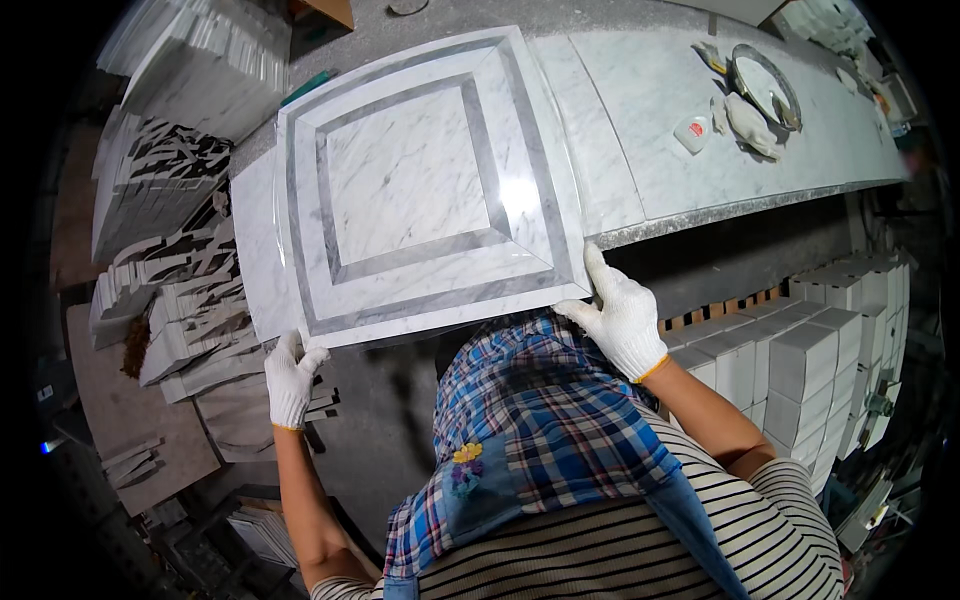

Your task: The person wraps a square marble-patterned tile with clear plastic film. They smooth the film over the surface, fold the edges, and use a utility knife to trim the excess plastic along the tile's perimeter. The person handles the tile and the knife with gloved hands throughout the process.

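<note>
A square marble tile panel (410,170), white with two grey inlaid bands, lies partly on the stone-topped bench and juts out toward me. My left hand (292,382), in a white knitted glove, grips its near left corner with the fingers closed on the edge. At the near right corner my right hand (622,318), gloved the same way, has its thumb under or along the near edge and its fingers on the right side. Fingertips under the panel are hidden. Light glares off the panel's right band.
On the marble benchtop (610,130) at right sit a round dish (767,85), a crumpled cloth (752,127), a small white container (691,133) and a brush (710,56). Stacked tile strips (170,190) stand at left. White boxes (815,365) fill the right below the bench.
</note>
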{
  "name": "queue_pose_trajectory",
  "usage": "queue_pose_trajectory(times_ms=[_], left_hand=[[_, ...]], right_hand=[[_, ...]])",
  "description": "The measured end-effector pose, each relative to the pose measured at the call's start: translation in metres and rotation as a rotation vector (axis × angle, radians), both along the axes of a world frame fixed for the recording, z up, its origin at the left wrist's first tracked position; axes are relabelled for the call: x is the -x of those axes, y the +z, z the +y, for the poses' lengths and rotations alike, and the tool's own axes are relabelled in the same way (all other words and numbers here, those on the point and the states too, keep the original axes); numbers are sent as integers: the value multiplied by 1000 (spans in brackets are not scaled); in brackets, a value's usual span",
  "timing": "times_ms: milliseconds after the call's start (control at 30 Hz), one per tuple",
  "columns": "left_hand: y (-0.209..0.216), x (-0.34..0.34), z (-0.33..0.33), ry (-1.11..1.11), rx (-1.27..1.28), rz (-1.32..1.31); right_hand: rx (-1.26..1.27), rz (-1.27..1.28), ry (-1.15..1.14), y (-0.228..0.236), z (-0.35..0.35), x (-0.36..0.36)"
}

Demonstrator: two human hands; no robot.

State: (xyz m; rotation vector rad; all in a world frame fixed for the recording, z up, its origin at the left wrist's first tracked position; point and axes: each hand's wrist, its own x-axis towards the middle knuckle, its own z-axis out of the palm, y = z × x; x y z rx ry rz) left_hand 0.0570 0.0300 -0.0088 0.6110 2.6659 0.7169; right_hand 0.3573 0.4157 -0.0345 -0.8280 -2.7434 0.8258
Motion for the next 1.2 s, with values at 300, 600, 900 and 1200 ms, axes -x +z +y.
queue_pose_trajectory(times_ms=[300,600,900,1200], left_hand=[[8,-6,11,8,29,47],[15,-8,16,50,88,8],[22,-10,20,123,125,-68],[21,-15,20,146,-30,-113]], right_hand=[[75,-7,-33,5,1,3],[112,-43,-30,8,1,2],[32,-157,106,35,30,6],[261,-197,-104,35,47,29]])
